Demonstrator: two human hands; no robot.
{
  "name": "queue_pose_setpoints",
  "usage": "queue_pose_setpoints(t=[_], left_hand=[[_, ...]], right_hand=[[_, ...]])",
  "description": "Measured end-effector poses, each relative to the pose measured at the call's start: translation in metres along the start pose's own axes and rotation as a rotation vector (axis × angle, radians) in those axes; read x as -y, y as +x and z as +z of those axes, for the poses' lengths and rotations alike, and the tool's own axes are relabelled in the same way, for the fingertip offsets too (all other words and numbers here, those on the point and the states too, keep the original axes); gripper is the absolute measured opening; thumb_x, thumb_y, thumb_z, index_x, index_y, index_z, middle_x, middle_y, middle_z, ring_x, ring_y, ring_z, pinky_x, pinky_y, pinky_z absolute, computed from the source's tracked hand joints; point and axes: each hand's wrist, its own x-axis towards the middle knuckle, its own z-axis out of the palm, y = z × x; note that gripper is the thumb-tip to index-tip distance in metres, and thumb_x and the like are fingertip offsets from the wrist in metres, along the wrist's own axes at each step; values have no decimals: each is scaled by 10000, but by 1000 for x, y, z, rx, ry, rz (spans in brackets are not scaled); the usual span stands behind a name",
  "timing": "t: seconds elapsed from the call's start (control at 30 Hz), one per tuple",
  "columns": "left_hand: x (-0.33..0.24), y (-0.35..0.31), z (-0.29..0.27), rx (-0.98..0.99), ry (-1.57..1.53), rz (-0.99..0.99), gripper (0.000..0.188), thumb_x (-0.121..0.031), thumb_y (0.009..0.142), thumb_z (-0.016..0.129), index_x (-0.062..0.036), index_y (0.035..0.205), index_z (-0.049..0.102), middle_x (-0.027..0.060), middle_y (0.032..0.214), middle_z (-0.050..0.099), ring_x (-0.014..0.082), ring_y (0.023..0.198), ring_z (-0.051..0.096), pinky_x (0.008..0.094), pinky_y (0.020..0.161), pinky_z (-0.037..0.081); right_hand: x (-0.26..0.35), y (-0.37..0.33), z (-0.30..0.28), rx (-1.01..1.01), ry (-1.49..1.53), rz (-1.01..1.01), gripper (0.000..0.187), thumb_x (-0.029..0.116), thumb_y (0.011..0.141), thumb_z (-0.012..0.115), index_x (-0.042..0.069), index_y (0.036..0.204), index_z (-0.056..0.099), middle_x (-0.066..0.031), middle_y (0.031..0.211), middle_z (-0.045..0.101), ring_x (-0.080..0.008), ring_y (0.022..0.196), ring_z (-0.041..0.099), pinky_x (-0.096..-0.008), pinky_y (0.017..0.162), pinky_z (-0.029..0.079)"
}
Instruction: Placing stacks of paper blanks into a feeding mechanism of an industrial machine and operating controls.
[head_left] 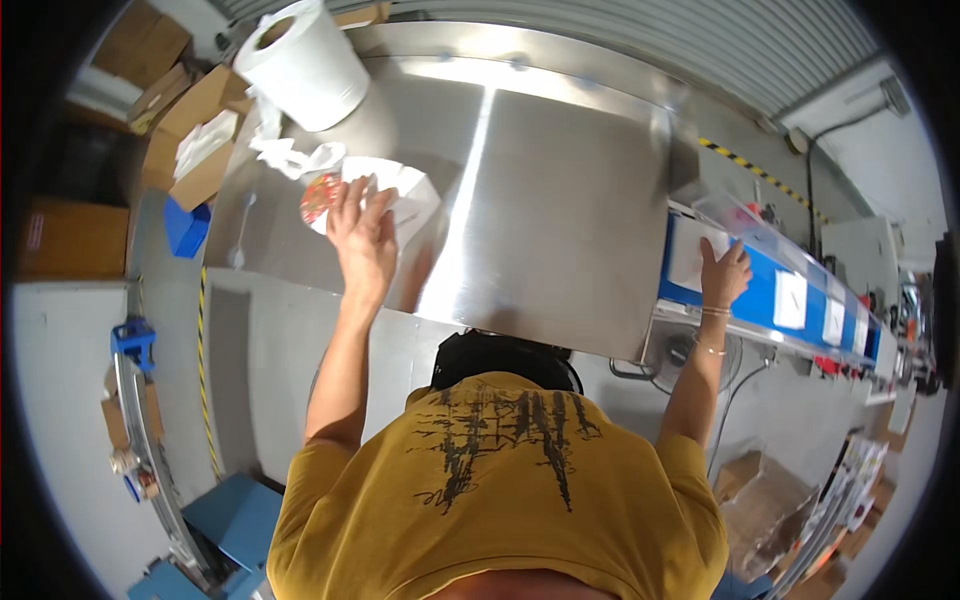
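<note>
My left hand reaches over the left part of a steel table, its fingers stretched out on white sheets or flat packets. Beside those fingers lies a red patterned item, partly covered; its kind is unclear. My right hand is over a blue conveyor belt at the right, thumb and fingers apart. Next to its thumb lies a flat white packet. Farther along the belt lie more white packets, spaced apart.
A large white paper roll stands at the table's far left, with torn paper trailing from it. Open cardboard boxes and a blue bin are left of the table. A clear cover runs along the belt's far side.
</note>
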Motion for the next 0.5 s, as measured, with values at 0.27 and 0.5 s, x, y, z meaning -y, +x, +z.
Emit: queue_pose_setpoints(t=[0.27,0.5], left_hand=[[-8,-5,-14,97,-10,-19,267,13,759,612,-139,969,674,158,1370,450,390,1342,286,526,1094,152],[10,1,-2,-33,69,-34,426,-51,803,625,-118,1221,572,158,1362,454,382,1325,314,534,1070,207]], right_hand=[[262,-78,2,823,975,-910,585,178,791,707,171,1321,461,-108,1389,393,-284,1247,423,-358,917,450],[267,-90,30,973,1026,-750,360,259,892,628,9,1121,507,-122,1099,565,-201,1078,531,-305,825,481]])
